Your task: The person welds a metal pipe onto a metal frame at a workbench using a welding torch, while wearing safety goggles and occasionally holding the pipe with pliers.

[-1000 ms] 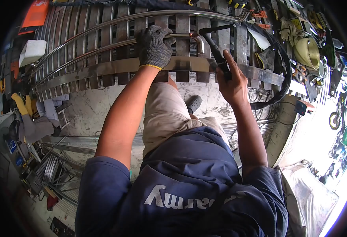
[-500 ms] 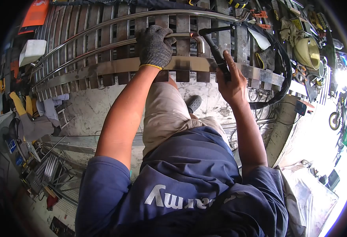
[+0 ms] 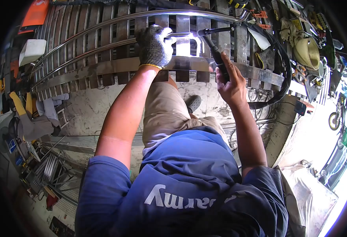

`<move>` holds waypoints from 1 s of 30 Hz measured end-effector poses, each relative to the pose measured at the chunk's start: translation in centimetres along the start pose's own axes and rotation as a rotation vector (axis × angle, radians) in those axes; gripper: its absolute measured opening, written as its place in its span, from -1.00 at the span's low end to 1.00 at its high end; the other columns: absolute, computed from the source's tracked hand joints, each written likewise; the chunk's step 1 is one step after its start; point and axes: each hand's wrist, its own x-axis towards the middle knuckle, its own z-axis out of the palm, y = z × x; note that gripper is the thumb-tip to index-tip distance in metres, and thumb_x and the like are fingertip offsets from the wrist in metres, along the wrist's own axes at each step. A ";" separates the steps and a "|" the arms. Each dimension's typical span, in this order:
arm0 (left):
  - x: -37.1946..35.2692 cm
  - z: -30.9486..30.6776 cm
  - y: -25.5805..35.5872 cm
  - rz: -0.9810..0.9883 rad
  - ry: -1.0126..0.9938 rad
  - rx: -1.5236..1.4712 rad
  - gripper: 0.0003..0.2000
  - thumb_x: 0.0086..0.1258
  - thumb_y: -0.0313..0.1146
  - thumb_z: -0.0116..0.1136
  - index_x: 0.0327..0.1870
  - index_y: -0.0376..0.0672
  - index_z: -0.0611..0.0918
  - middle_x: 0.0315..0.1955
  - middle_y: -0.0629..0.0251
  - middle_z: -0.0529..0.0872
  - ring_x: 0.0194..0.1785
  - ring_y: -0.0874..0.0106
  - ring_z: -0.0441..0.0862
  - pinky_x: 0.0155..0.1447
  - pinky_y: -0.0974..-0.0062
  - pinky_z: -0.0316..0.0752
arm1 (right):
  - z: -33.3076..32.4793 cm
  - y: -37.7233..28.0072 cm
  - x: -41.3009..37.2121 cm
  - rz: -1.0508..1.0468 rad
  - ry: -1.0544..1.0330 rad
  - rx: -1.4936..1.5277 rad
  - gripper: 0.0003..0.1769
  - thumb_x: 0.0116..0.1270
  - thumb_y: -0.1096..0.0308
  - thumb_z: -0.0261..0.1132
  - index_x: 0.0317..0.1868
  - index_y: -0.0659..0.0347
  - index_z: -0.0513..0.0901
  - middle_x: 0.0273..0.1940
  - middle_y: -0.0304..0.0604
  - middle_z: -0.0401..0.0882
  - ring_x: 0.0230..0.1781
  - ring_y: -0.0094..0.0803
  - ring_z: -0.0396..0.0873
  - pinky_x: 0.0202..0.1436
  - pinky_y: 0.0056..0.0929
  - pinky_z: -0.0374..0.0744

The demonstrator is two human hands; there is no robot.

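My left hand [image 3: 154,45], in a grey knit glove, is wrapped round a shiny metal tube [image 3: 106,48] lying across a slatted metal bench [image 3: 114,67]. Bare, my right hand [image 3: 233,83] grips the black handle of a TIG welding torch [image 3: 216,51]. The torch head points left at the joint between the tube and a short bent end piece [image 3: 199,46]. A bright white arc [image 3: 190,35] glows there, and its glare hides the joint. Behind them runs a longer curved metal tube [image 3: 142,14] with an upturned right end.
A black torch cable [image 3: 287,75] loops off the bench at the right. Orange clamps [image 3: 260,15] and a cream-coloured round container [image 3: 307,53] sit at the far right. A white block [image 3: 33,52] is at the left. Metal lengths [image 3: 49,170] lie on the floor at lower left.
The small orange glow at the joint has become a bright white arc, lighting my glove, shirt and the bench slats. Both hands stay almost where they were.
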 end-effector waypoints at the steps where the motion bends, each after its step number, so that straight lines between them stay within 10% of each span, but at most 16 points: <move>1: 0.0 0.0 -0.1 0.016 0.008 -0.012 -0.70 0.30 -0.20 0.68 0.02 -0.01 0.94 -0.08 0.16 0.90 0.14 0.02 0.81 0.37 -0.02 0.60 | -0.1 -0.1 0.0 0.012 0.001 0.001 -0.25 0.61 0.35 0.53 0.75 -0.08 0.57 0.03 0.19 0.88 -0.11 0.27 0.91 -0.13 0.12 0.84; 30: 0.0 -0.1 0.1 -0.014 -0.011 0.007 -0.70 0.30 -0.22 0.67 0.04 0.03 0.95 0.01 0.18 0.88 0.20 0.03 0.78 0.44 0.00 0.56 | -0.2 -0.3 -0.1 0.004 0.012 0.007 -0.24 0.59 0.39 0.50 0.75 -0.06 0.56 0.00 0.17 0.86 -0.17 0.25 0.89 -0.17 0.12 0.85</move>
